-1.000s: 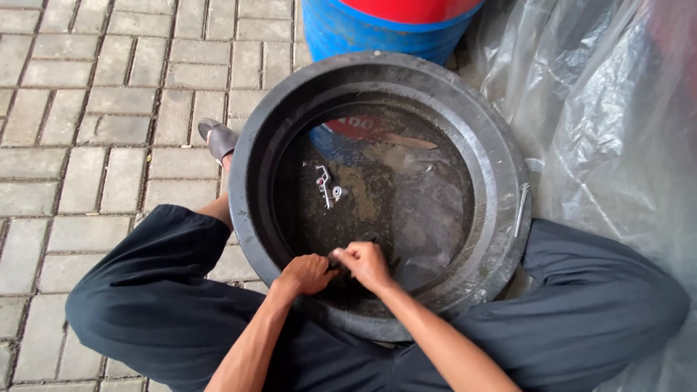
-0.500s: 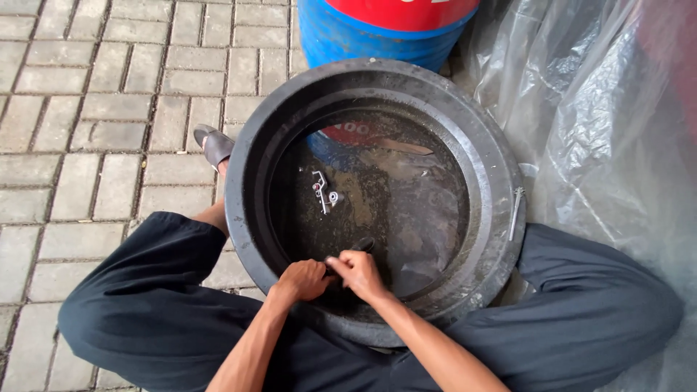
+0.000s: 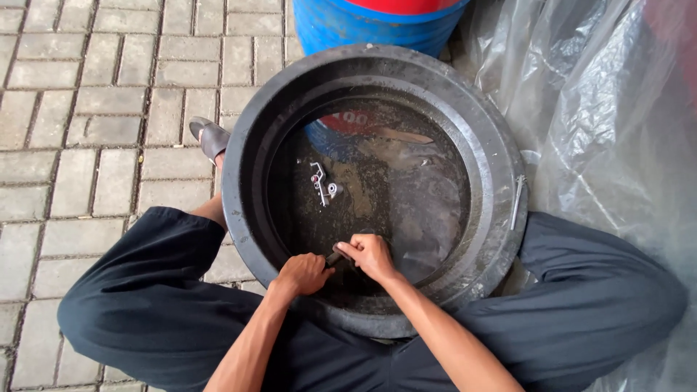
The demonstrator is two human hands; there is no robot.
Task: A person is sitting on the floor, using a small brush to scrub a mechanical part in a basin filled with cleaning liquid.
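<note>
A big round black basin holds dark water and stands between my knees on the pavement. Both my hands are inside it at the near rim. My left hand is closed in a fist against the inner wall. My right hand is closed around a small dark object that lies between the two hands; what it is cannot be made out. A small pale metal fitting lies in the water at the basin's left centre.
A blue drum with a red top stands just beyond the basin. Clear plastic sheeting covers the right side. Grey brick paving spreads to the left. My shoe rests beside the basin's left rim. A thin metal nail lies on the right rim.
My hands have stayed at the near rim, with only small shifts of the fingers around the dark object. The view has drifted slightly.
</note>
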